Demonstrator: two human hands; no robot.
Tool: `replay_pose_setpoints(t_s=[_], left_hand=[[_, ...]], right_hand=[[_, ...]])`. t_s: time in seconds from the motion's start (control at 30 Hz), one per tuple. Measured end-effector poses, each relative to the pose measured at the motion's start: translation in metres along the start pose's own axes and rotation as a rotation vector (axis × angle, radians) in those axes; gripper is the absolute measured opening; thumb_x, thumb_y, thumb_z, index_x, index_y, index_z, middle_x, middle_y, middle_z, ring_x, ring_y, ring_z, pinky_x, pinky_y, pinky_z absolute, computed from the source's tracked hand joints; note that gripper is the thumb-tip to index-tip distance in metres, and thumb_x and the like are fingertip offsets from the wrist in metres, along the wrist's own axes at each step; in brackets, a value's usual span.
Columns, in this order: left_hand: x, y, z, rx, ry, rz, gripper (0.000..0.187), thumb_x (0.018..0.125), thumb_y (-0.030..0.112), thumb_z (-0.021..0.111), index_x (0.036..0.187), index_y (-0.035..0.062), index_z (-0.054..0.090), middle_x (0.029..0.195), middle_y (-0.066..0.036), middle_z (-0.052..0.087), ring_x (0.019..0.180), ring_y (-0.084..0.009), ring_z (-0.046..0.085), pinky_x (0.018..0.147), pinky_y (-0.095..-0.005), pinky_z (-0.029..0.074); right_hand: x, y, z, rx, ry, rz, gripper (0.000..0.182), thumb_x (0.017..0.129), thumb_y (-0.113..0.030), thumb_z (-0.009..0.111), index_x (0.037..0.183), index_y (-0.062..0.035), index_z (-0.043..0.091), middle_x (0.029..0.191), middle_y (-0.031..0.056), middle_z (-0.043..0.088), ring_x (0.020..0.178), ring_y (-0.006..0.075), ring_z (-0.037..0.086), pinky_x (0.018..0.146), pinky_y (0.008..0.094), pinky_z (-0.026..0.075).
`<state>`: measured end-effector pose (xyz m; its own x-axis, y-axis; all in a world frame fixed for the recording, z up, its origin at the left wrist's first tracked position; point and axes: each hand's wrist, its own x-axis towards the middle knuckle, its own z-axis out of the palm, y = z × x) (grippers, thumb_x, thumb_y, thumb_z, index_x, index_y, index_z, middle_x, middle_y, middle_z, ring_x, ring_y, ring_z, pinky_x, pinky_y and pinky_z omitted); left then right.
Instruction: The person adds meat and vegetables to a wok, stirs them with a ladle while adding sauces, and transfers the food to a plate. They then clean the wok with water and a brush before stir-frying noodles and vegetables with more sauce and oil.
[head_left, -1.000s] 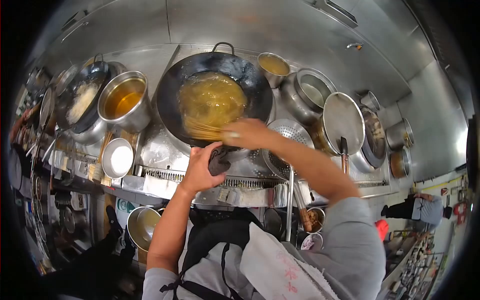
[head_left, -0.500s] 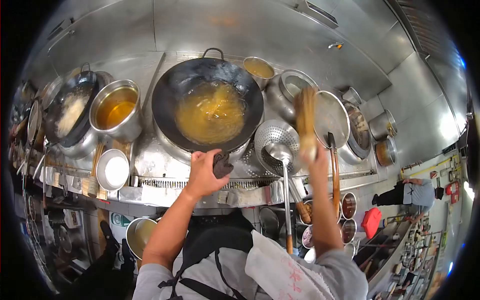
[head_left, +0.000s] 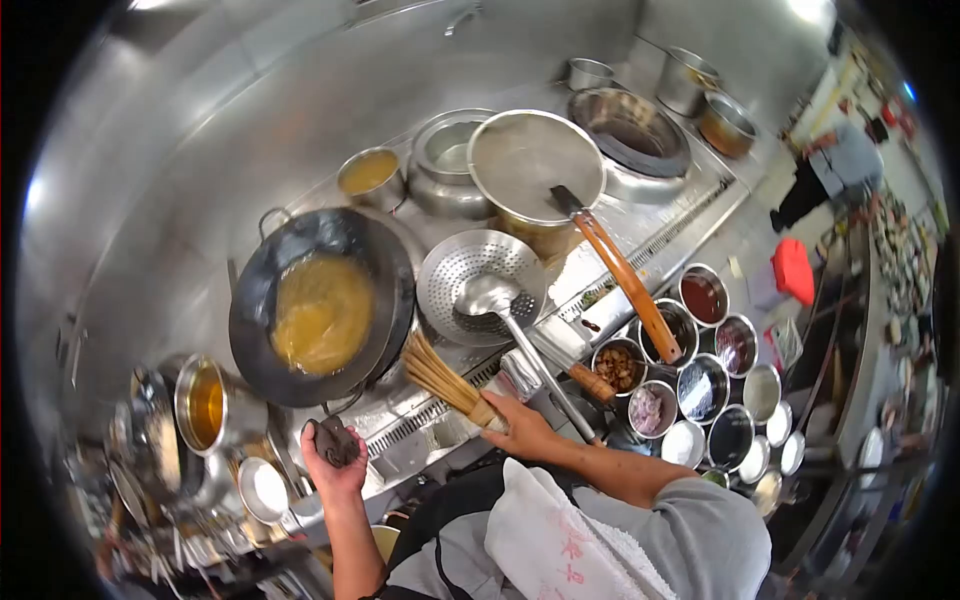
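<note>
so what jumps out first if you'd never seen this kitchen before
The big black wok of yellow liquid stands out at the centre left of the steel range. Just below it, the right hand grips a bamboo brush at the range's front edge, while the left hand clutches a dark cloth. To the right, a cluster of small round seasoning bowls catches the eye.

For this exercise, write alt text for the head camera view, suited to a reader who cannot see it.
A cook's right hand holds a bamboo wok brush at the steel stove's front edge, while the left hand grips a dark folded cloth. Behind sit a black wok of yellow liquid, a perforated steel strainer holding a ladle, and round steel seasoning bowls.
</note>
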<state>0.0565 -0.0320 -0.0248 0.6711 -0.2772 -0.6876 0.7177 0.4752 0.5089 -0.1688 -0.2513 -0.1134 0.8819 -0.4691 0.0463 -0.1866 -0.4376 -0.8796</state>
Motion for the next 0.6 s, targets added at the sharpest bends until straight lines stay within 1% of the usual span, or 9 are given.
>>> replay_pose_setpoints(t_s=[0.03, 0.1, 0.13, 0.23, 0.37, 0.43, 0.47, 0.53, 0.6], left_hand=[[0.013, 0.001, 0.003, 0.074, -0.05, 0.019, 0.04, 0.076, 0.048, 0.065, 0.09, 0.0119, 0.059, 0.082, -0.007, 0.061, 0.075, -0.0212, 0.06, 0.064, -0.0343, 0.049], [0.032, 0.0, 0.019, 0.14, 0.056, 0.04, 0.04, 0.075, 0.049, 0.065, 0.092, 0.012, 0.06, 0.084, -0.006, 0.062, 0.075, -0.0211, 0.059, 0.065, -0.0345, 0.048], [0.043, 0.0, 0.022, 0.174, 0.039, 0.044, 0.04, 0.075, 0.049, 0.065, 0.092, 0.012, 0.06, 0.084, -0.006, 0.062, 0.075, -0.0211, 0.059, 0.065, -0.0345, 0.048], [0.055, 0.004, 0.016, 0.221, 0.048, 0.026, 0.042, 0.075, 0.049, 0.065, 0.094, 0.012, 0.06, 0.084, -0.005, 0.062, 0.076, -0.0218, 0.059, 0.066, -0.0348, 0.048], [0.04, -0.009, 0.035, 0.22, 0.01, -0.018, 0.044, 0.074, 0.047, 0.065, 0.097, 0.0101, 0.06, 0.085, -0.006, 0.062, 0.08, -0.0244, 0.06, 0.076, -0.0401, 0.05], [0.034, -0.016, 0.045, 0.163, -0.034, -0.1, 0.036, 0.075, 0.038, 0.066, 0.096, 0.0091, 0.061, 0.085, -0.007, 0.062, 0.082, -0.0253, 0.06, 0.079, -0.0407, 0.05], [0.042, -0.017, 0.043, 0.162, -0.04, -0.101, 0.036, 0.075, 0.038, 0.066, 0.096, 0.0091, 0.061, 0.085, -0.007, 0.062, 0.082, -0.0253, 0.06, 0.079, -0.0407, 0.05], [0.058, -0.025, 0.036, -0.037, -0.12, 0.019, 0.024, 0.076, 0.026, 0.065, 0.092, 0.0089, 0.06, 0.084, -0.007, 0.063, 0.081, -0.0249, 0.061, 0.076, -0.0389, 0.052], [0.062, -0.028, 0.027, -0.075, -0.133, 0.048, 0.02, 0.075, 0.022, 0.065, 0.089, 0.009, 0.06, 0.083, -0.007, 0.063, 0.08, -0.0241, 0.061, 0.073, -0.0375, 0.052]], right_hand=[[0.001, 0.007, 0.001, 0.02, 0.034, 0.004, 0.071, 0.077, -0.029, 0.067, 0.139, -0.0101, 0.038, 0.118, 0.0248, 0.056, 0.11, 0.0405, 0.054, 0.093, 0.042, 0.044], [0.002, 0.02, -0.002, -0.102, -0.386, 0.345, 0.072, 0.079, -0.031, 0.066, 0.14, -0.0097, 0.036, 0.124, 0.0218, 0.055, 0.113, 0.0381, 0.054, 0.096, 0.0408, 0.043], [-0.001, 0.023, -0.001, -0.063, -0.313, 0.27, 0.07, 0.079, -0.034, 0.064, 0.141, -0.0128, 0.036, 0.125, 0.0222, 0.054, 0.111, 0.0391, 0.055, 0.094, 0.0429, 0.044], [0.002, 0.0, -0.017, -0.031, -0.238, 0.211, 0.072, 0.078, -0.032, 0.065, 0.141, -0.0133, 0.036, 0.125, 0.0216, 0.055, 0.11, 0.0382, 0.056, 0.093, 0.0423, 0.045], [-0.006, -0.021, -0.035, 0.045, -0.143, 0.096, 0.072, 0.077, -0.032, 0.066, 0.14, -0.0134, 0.037, 0.127, 0.0206, 0.053, 0.111, 0.037, 0.055, 0.092, 0.0422, 0.045], [-0.007, -0.005, -0.024, 0.055, -0.061, -0.017, 0.071, 0.079, -0.032, 0.064, 0.141, -0.0165, 0.034, 0.116, 0.0202, 0.057, 0.105, 0.0386, 0.057, 0.089, 0.0429, 0.046], [-0.006, 0.01, -0.015, 0.051, -0.057, -0.018, 0.071, 0.079, -0.032, 0.064, 0.141, -0.0165, 0.034, 0.116, 0.0202, 0.057, 0.105, 0.0386, 0.057, 0.089, 0.0429, 0.046], [-0.004, 0.027, -0.006, -0.065, -0.21, 0.201, 0.068, 0.08, -0.029, 0.064, 0.141, -0.0163, 0.036, 0.116, 0.0187, 0.056, 0.105, 0.038, 0.057, 0.088, 0.0429, 0.047], [-0.013, 0.015, -0.009, -0.066, -0.14, 0.167, 0.067, 0.08, -0.029, 0.064, 0.14, -0.0156, 0.037, 0.117, 0.019, 0.056, 0.106, 0.0379, 0.056, 0.089, 0.0431, 0.046]])
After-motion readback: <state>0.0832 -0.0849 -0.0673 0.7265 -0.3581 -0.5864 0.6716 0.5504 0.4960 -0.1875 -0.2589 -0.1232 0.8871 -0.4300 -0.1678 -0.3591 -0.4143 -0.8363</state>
